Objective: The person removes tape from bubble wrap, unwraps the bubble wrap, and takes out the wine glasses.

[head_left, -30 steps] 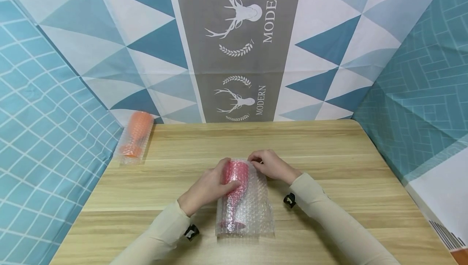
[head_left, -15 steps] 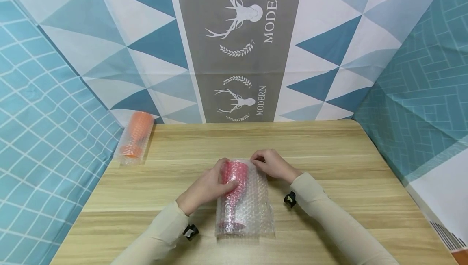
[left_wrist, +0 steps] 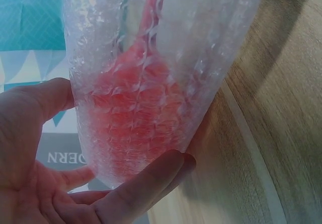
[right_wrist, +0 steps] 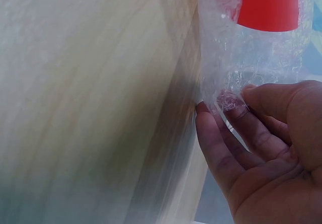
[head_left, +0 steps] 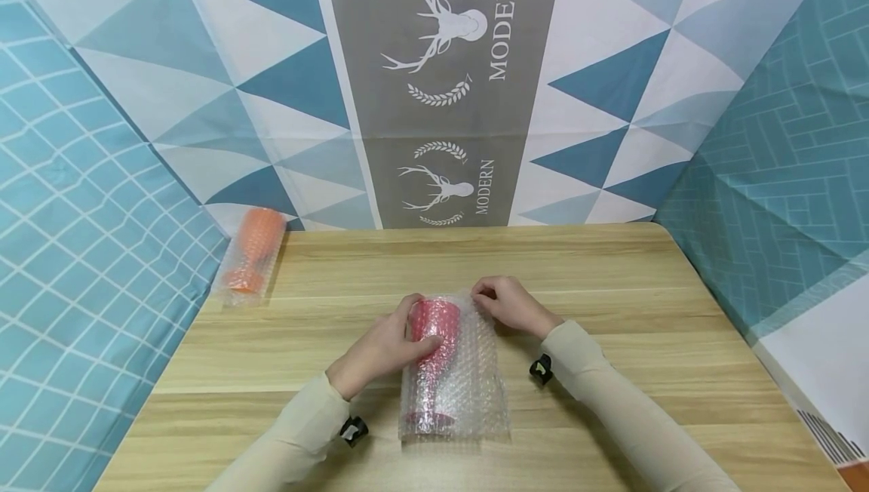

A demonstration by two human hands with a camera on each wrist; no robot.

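Observation:
A pinkish-red goblet (head_left: 440, 323) lies inside a clear bubble-wrap bag (head_left: 478, 390), its bowl toward the far side and its foot toward the near edge. My left hand (head_left: 385, 349) grips the goblet's bowl through the wrap, thumb over the top; in the left wrist view its fingers curl round the bagged bowl (left_wrist: 136, 118). At the bag's far right corner, my right hand (head_left: 508, 303) pinches the edge of the wrap. The right wrist view shows thumb and fingertips (right_wrist: 234, 113) on the plastic, with the red rim (right_wrist: 269, 7) inside and apart from them.
An orange goblet (head_left: 261, 235) in its own bubble wrap lies at the back left corner of the wooden table (head_left: 577, 265). Patterned cloth walls (head_left: 441, 99) rise behind the table and along both sides.
My right hand has shifted slightly to the right with the pinched edge, drawing the bag's far corner away from the goblet. My left hand keeps its grip, moving barely leftward.

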